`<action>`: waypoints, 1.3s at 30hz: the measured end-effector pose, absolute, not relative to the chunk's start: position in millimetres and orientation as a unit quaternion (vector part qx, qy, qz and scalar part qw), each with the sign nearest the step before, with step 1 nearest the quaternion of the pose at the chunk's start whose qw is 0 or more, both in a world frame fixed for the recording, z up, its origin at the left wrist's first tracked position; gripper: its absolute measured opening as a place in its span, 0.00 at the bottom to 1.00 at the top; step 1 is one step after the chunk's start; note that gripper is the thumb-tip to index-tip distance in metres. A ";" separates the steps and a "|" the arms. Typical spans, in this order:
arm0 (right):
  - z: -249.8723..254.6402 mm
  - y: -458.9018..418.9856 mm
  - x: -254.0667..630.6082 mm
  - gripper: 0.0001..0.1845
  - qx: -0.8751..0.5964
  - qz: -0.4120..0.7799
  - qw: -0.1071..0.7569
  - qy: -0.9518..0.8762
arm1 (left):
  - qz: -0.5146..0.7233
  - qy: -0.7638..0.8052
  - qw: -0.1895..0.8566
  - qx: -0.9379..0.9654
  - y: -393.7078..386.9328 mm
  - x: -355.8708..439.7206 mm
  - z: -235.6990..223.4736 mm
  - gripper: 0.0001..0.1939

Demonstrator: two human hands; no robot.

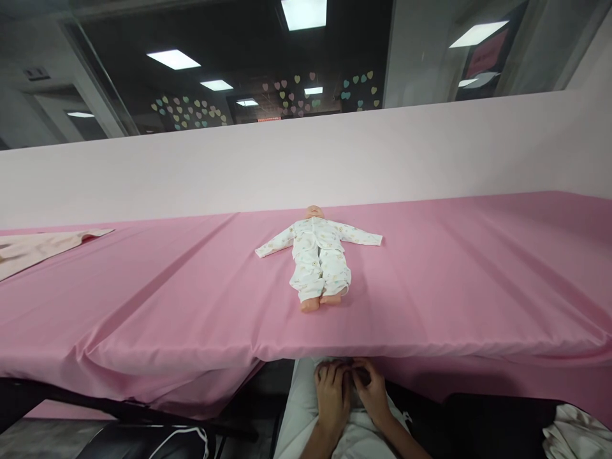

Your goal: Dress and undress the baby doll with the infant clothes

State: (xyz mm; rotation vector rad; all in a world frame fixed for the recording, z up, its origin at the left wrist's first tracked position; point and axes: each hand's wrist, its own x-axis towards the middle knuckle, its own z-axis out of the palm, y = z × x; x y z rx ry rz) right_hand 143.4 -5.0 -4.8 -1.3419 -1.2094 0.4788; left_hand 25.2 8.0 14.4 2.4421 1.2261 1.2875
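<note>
Both of my hands rest on the light trousers [296,408] on my lap, just below the table's front edge. My left hand [331,392] lies with its fingers stretched over the cloth. Beside it, my right hand [373,392] has its thumb and forefinger bent together near the left thumb; whether anything is between them is hidden. On the table beyond lies a baby doll [314,210] on its back, head toward the wall and bare feet toward me. It wears a white patterned top [315,234] with sleeves spread sideways, and matching pants [320,271]. Neither hand touches the doll.
A pink cloth [191,299] covers the table and hangs over its front edge. Pale folded fabric [43,245] lies at the far left. Behind the table rises a white wall [191,172] with windows above. A black chair [497,421] with crumpled cloth [576,433] stands at right.
</note>
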 end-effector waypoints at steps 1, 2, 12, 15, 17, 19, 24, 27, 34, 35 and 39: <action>-4.5 -5.4 143.5 0.08 -0.577 0.207 0.595 -0.519 | 0.431 0.419 0.064 0.796 7.6 26.0 14.3 0.13; -4.1 -5.8 143.6 0.08 -0.576 0.209 0.597 -0.518 | 0.437 0.430 0.070 0.787 7.3 26.8 13.9 0.13; -3.8 -8.1 145.5 0.12 -0.566 0.246 0.593 -0.518 | 0.448 0.412 0.016 0.793 11.6 34.4 13.2 0.08; -2.5 -8.8 145.4 0.13 -0.564 0.250 0.596 -0.514 | 0.432 0.408 -0.003 0.805 12.5 36.9 14.8 0.09; -0.8 -9.4 145.2 0.12 -0.561 0.255 0.598 -0.513 | 0.417 0.417 -0.002 0.808 12.7 37.9 15.7 0.09; 1.0 -9.9 144.9 0.13 -0.557 0.261 0.598 -0.513 | 0.408 0.426 -0.001 0.808 12.7 38.3 16.2 0.08; 3.9 -10.5 144.8 0.12 -0.556 0.268 0.598 -0.512 | 0.384 0.446 -0.006 0.808 12.6 38.9 17.5 0.09; 4.2 -10.3 145.1 0.12 -0.553 0.269 0.599 -0.513 | 0.376 0.449 -0.001 0.811 11.7 38.9 18.1 0.10; 2.8 -9.8 145.7 0.13 -0.555 0.267 0.594 -0.517 | 0.287 0.444 0.072 0.846 10.1 36.4 15.2 0.15; 2.8 -9.9 145.8 0.13 -0.556 0.265 0.594 -0.518 | 0.273 0.442 0.090 0.850 10.5 36.3 15.0 0.15; 3.2 -9.4 146.1 0.13 -0.560 0.258 0.591 -0.520 | 0.221 0.445 0.143 0.856 12.3 37.1 14.8 0.17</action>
